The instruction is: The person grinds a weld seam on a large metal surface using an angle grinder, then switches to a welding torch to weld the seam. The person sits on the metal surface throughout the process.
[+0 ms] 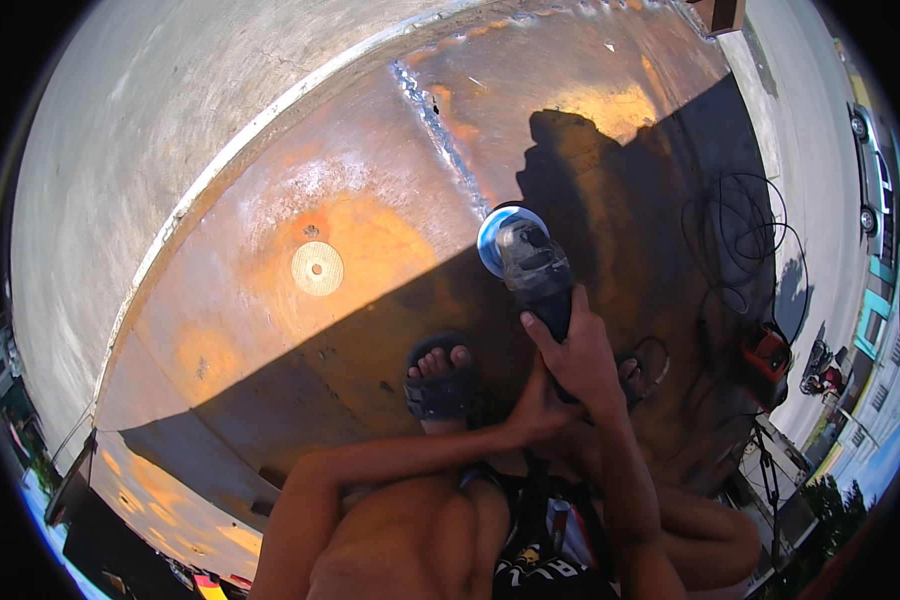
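An angle grinder point(530, 260) with a blue-rimmed disc point(492, 238) is in both my hands over the rusty steel plate point(220, 330). My right hand point(580, 355) is wrapped round its dark body. My left hand point(545, 405) is closed on the rear end, partly hidden behind the right. The disc is at the lower end of a bright weld seam point(440, 140); whether it touches the metal I cannot tell. A round pale disc point(317, 268) lies on the plate to the left. My sandalled left foot point(440, 385) is just left of the grinder.
Black cables point(735, 290) lie looped at the right beside an orange machine point(767, 350). Pale concrete point(100, 180) borders the curved plate at left. A white car point(865, 175) and a motorbike point(820, 365) stand on the road at far right. A dark shadow crosses the plate.
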`<state>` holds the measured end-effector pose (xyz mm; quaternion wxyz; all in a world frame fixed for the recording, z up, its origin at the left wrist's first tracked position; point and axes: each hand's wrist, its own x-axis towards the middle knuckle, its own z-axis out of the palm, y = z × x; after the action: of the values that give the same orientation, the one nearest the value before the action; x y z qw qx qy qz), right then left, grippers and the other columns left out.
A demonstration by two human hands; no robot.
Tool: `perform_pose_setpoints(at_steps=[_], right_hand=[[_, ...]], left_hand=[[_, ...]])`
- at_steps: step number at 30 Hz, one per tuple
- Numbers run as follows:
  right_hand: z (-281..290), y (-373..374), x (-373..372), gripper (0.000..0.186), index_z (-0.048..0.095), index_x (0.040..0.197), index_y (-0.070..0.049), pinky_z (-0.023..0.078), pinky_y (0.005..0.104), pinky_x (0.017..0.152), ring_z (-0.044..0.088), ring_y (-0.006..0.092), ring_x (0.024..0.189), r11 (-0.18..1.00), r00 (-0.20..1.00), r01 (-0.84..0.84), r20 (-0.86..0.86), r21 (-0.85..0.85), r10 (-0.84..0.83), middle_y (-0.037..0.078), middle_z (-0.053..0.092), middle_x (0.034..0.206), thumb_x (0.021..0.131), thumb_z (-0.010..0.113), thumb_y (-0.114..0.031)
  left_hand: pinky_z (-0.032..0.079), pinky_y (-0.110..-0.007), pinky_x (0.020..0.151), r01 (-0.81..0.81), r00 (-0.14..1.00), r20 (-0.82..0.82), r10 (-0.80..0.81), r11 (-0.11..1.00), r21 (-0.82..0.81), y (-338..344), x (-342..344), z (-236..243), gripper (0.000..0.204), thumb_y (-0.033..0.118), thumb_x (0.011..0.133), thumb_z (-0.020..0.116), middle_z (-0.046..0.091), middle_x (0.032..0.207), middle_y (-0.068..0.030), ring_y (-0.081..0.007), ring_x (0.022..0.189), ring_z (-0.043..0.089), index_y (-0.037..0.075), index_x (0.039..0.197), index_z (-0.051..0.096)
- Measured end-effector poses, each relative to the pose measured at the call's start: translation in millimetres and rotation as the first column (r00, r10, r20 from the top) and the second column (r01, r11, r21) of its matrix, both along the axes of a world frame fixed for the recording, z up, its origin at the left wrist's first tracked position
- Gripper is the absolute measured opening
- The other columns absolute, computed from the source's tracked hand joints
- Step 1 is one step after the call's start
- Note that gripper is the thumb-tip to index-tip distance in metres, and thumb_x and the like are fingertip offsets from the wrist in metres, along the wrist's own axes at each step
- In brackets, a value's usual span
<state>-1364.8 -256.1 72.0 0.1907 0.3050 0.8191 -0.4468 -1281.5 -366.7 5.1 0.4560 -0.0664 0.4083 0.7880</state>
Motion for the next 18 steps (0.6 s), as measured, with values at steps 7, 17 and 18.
perform_pose_setpoints(at_steps=[7,17,18], right_hand=[[-9.4,-4.4,-10.1,0.052,0.052,0.117,0.007,0.054,0.0509,0.075,0.071,0.0507,0.092,0.993,0.995,-0.101,0.024,0.059,0.100,0.031,0.070,0.090,0.097,0.074,-0.036],[-13.4,-5.9,-38.2,0.055,0.050,0.116,0.007,0.055,0.0564,0.077,0.070,0.0538,0.092,0.985,0.980,-0.164,0.117,0.044,0.158,0.035,0.070,0.092,0.097,0.071,-0.040],[-13.0,-4.9,-39.1,0.055,0.049,0.115,0.008,0.055,0.0565,0.077,0.070,0.0538,0.092,0.985,0.979,-0.171,0.122,0.040,0.165,0.035,0.070,0.092,0.097,0.071,-0.040]], left_hand=[[0.038,-0.043,0.120,-0.040,0.999,-0.026,0.039,0.999,-0.033,-1.6,-3.2,-5.8,0.107,0.015,0.081,0.092,0.042,0.155,-0.0165,-0.0278,0.147,0.043,0.000,0.159,0.020],[0.043,-0.043,0.115,-0.051,0.999,0.012,0.053,0.994,-0.091,0.5,-24.6,-5.3,0.098,0.016,0.080,0.092,0.048,0.149,-0.0144,-0.0260,0.142,0.048,0.001,0.154,0.029],[0.043,-0.043,0.115,-0.053,0.998,0.034,0.056,0.995,-0.084,1.3,-26.7,-4.7,0.098,0.016,0.080,0.092,0.049,0.148,-0.0142,-0.0260,0.142,0.049,0.001,0.154,0.030]])
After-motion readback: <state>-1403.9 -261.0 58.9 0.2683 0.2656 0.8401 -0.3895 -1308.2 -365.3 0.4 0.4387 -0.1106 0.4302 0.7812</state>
